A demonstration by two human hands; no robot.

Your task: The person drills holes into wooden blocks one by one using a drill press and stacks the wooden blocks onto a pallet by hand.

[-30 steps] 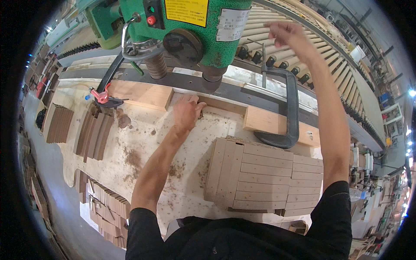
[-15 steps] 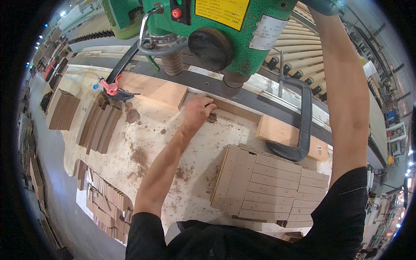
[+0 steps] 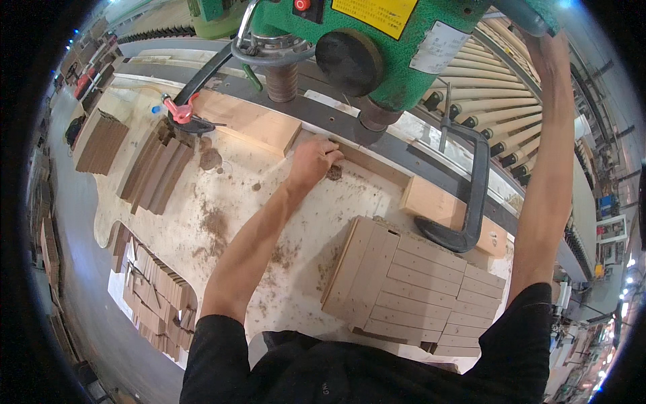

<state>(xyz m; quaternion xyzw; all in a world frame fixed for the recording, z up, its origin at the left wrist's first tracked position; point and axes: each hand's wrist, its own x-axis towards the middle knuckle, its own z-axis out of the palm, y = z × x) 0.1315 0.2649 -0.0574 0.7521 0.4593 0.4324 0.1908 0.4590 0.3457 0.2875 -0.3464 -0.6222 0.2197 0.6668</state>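
Note:
My left hand (image 3: 313, 160) rests with curled fingers on a narrow wooden strip (image 3: 367, 163), pressing it against the dark metal fence (image 3: 404, 151) under the green drill press (image 3: 383, 47). A small dark heap of sawdust (image 3: 334, 173) lies just beside the fingers. The ribbed spindle (image 3: 282, 79) hangs to the left of that hand, above a pale wooden block (image 3: 250, 121). My right hand (image 3: 544, 46) is raised at the top right, closed around the machine's grey lever handle (image 3: 521, 13).
A black C-clamp (image 3: 471, 195) pins a wooden block (image 3: 436, 204) at the right; a red spring clamp (image 3: 180, 111) grips the left block. Stacked slats (image 3: 410, 289) lie near my chest. Brown slat piles (image 3: 158, 165) sit left. Sawdust covers the worktable (image 3: 222, 222).
My right hand has risen onto the lever handle at the top right. My left hand has stayed on the strip at the fence. The view has moved closer to the machine.

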